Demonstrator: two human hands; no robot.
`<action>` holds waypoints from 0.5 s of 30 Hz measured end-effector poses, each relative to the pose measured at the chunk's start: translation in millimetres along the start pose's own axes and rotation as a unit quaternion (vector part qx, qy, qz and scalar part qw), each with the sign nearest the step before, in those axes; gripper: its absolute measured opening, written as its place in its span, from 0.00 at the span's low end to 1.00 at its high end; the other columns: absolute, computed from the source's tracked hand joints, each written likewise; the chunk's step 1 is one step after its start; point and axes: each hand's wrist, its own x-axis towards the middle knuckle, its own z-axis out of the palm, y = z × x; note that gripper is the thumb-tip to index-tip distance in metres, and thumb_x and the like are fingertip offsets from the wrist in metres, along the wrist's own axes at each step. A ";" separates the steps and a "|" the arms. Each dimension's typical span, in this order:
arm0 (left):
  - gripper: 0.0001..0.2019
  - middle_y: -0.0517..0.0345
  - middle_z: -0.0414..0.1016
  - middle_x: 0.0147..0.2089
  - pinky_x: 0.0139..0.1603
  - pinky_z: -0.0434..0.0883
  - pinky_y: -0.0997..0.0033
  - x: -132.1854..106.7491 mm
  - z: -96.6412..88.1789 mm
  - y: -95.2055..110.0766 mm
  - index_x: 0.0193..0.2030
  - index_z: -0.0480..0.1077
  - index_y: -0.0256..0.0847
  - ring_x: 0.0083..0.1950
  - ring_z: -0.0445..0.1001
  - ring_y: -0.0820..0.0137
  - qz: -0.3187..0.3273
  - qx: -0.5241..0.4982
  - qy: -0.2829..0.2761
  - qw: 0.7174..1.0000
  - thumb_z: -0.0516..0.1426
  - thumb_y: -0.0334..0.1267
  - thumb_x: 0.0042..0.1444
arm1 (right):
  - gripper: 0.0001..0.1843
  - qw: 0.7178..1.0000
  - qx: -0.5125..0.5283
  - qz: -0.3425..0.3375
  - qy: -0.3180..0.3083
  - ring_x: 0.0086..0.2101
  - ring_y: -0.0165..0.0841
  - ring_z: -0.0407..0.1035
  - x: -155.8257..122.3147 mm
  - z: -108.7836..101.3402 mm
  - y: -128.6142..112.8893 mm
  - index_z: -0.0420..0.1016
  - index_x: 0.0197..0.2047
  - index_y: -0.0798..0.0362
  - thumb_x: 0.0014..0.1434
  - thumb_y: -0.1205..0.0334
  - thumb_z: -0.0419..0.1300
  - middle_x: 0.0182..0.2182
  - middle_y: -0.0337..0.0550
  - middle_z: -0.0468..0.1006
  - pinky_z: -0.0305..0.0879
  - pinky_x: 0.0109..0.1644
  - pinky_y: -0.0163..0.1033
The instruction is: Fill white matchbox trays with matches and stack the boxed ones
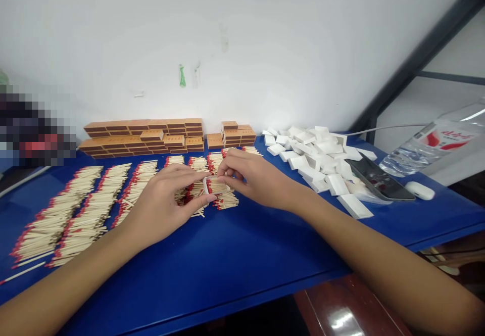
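Between thumb and fingers, my left hand (pixel 164 202) grips the left end of a small white matchbox tray (pixel 205 185). Matches (pixel 219 185) with red heads lie in that tray, heads toward the left. My right hand (pixel 252 177) is closed at the tray's right side, its fingertips pinched on the pale ends of the matches; how many it pinches cannot be made out. Under and around both hands, red-tipped matches (pixel 227 202) lie in a row on the blue table (pixel 227 270). More long rows of matches (pixel 85 204) spread out to the left.
Brown matchboxes (pixel 144 139) are stacked along the wall, with a smaller stack (pixel 239 135) beside them. White empty trays (pixel 318 154) are heaped at the right. Past them are a phone (pixel 379 177), a white earphone case (pixel 420 190) and a tilted water bottle (pixel 435 139).
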 end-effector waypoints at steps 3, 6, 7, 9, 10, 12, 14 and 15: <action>0.16 0.55 0.81 0.46 0.53 0.73 0.58 -0.3 -0.8 0.8 0.54 0.78 0.46 0.50 0.76 0.61 0.001 -0.010 0.001 1.000 0.64 0.47 0.62 | 0.04 1.000 0.003 -0.002 0.002 0.37 0.32 0.66 -0.4 -2.4 -0.6 0.71 0.41 0.51 0.70 0.65 0.56 0.39 0.43 0.72 0.60 0.40 0.37; 0.16 0.54 0.81 0.47 0.53 0.73 0.59 -0.5 -2.1 0.9 0.54 0.78 0.45 0.50 0.76 0.61 -0.002 -0.007 0.005 1.000 0.64 0.47 0.62 | 0.03 1.000 0.000 -0.002 0.005 0.36 0.31 0.66 -1.5 -8.0 0.5 0.72 0.41 0.51 0.69 0.65 0.58 0.39 0.42 0.72 0.60 0.40 0.37; 0.17 0.54 0.81 0.47 0.53 0.73 0.58 -0.5 -2.5 0.6 0.54 0.78 0.45 0.50 0.76 0.61 -0.005 -0.007 0.007 1.000 0.64 0.48 0.62 | 0.02 1.000 -0.003 -0.002 0.006 0.36 0.31 0.65 -1.9 -10.4 1.2 0.72 0.41 0.51 0.68 0.65 0.58 0.39 0.42 0.72 0.60 0.40 0.37; 0.17 0.54 0.81 0.48 0.54 0.73 0.58 -0.7 -3.0 0.0 0.54 0.78 0.45 0.50 0.76 0.61 -0.012 -0.008 0.007 1.000 0.64 0.49 0.61 | 0.01 1.000 -0.009 0.003 0.005 0.36 0.31 0.65 -2.6 -14.8 3.0 0.72 0.41 0.51 0.67 0.64 0.60 0.38 0.41 0.72 0.59 0.39 0.37; 0.18 0.54 0.81 0.49 0.55 0.73 0.58 -0.8 -3.1 -0.3 0.55 0.78 0.45 0.51 0.76 0.61 -0.016 -0.010 0.007 1.000 0.65 0.49 0.61 | 0.02 1.000 -0.011 0.007 0.003 0.36 0.31 0.65 -2.7 -16.5 3.9 0.71 0.40 0.51 0.67 0.64 0.61 0.38 0.40 0.72 0.59 0.39 0.37; 0.18 0.54 0.81 0.50 0.56 0.73 0.58 -1.0 -2.6 -0.7 0.55 0.77 0.45 0.52 0.76 0.61 -0.021 -0.010 0.008 1.000 0.65 0.49 0.61 | 0.03 1.000 -0.012 0.014 -0.005 0.36 0.31 0.65 -2.7 -18.0 5.8 0.71 0.39 0.51 0.67 0.64 0.61 0.38 0.41 0.73 0.59 0.39 0.37; 0.18 0.53 0.81 0.50 0.57 0.72 0.58 -1.1 -1.6 -0.5 0.55 0.77 0.45 0.52 0.76 0.61 -0.019 -0.008 0.011 1.000 0.65 0.48 0.61 | 0.04 1.000 -0.009 0.013 -0.012 0.35 0.30 0.66 -2.3 -16.9 7.0 0.71 0.38 0.52 0.67 0.64 0.60 0.37 0.41 0.73 0.59 0.40 0.37; 0.18 0.53 0.81 0.50 0.57 0.72 0.58 -1.0 -1.0 -0.2 0.54 0.78 0.44 0.53 0.76 0.61 -0.017 -0.007 0.010 1.000 0.65 0.48 0.61 | 0.05 1.000 -0.007 0.009 -0.014 0.35 0.30 0.66 -2.0 -15.6 7.2 0.71 0.37 0.52 0.68 0.64 0.60 0.37 0.41 0.74 0.59 0.40 0.37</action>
